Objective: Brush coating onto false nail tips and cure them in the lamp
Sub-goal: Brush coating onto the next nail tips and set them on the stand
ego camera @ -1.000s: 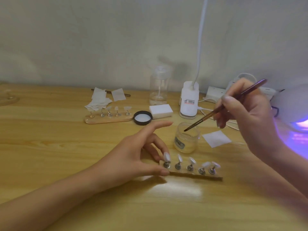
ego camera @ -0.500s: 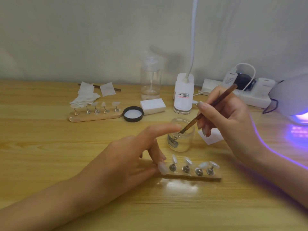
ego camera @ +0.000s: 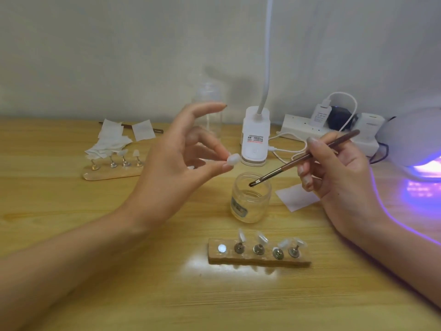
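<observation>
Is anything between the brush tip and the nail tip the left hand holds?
Nothing visible. The brush bristles hang over the open jar; the nail tip, pinched by the left hand, sits up-left, open air between.

No wording can be read letter by letter. The white clip-lamp base [ego camera: 255, 142], just past the left hand's [ego camera: 171, 163] fingertips [ego camera: 223, 166], bears a sticker with red and black print that is too small to read. The glass jar [ego camera: 250, 201], below and between both hands' fingers, carries a blurred label. The charger plug [ego camera: 321, 115] and white adapter [ego camera: 372, 124], beyond the right hand's [ego camera: 341, 182] fingers, show faint illegible print.
</observation>
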A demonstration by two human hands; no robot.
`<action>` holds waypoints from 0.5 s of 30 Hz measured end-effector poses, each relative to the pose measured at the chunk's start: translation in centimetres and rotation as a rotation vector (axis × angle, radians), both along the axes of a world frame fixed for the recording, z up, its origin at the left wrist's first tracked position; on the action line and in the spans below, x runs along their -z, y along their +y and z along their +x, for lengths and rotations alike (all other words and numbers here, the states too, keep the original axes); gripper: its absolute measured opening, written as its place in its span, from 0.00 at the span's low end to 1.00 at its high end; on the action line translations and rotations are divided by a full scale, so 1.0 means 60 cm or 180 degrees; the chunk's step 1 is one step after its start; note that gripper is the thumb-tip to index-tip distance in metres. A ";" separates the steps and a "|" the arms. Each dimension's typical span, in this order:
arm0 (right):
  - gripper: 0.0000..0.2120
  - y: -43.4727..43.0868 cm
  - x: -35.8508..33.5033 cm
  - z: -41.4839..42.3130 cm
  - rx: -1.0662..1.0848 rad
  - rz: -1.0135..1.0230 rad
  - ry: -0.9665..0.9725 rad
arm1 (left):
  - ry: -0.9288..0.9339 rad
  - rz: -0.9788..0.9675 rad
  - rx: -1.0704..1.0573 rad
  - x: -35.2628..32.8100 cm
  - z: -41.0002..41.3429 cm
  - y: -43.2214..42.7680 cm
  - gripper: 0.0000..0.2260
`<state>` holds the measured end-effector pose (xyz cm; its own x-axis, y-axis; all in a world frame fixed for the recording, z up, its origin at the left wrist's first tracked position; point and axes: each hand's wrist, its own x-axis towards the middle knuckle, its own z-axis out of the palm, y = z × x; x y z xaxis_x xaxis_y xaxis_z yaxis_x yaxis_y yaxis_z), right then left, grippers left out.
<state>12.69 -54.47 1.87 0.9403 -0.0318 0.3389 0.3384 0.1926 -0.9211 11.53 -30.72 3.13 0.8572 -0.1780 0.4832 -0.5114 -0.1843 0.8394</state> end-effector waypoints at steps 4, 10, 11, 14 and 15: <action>0.08 -0.001 0.007 0.004 0.0006 0.0154 0.0134 | -0.0012 -0.0005 -0.0149 0.028 0.002 0.002 0.27; 0.07 0.000 0.011 0.008 0.0025 0.0293 0.0298 | 0.0056 -0.0078 -0.0040 0.035 -0.002 0.010 0.29; 0.07 0.000 0.011 0.008 0.0008 0.0285 0.0316 | 0.0061 -0.0063 -0.0016 0.037 -0.002 0.010 0.30; 0.07 0.000 0.012 0.008 -0.0059 0.0260 0.0315 | 0.0043 -0.0034 0.0005 0.040 -0.002 0.010 0.29; 0.07 0.000 0.012 0.008 -0.0067 0.0256 0.0304 | 0.0056 -0.0034 0.0017 0.041 -0.002 0.010 0.28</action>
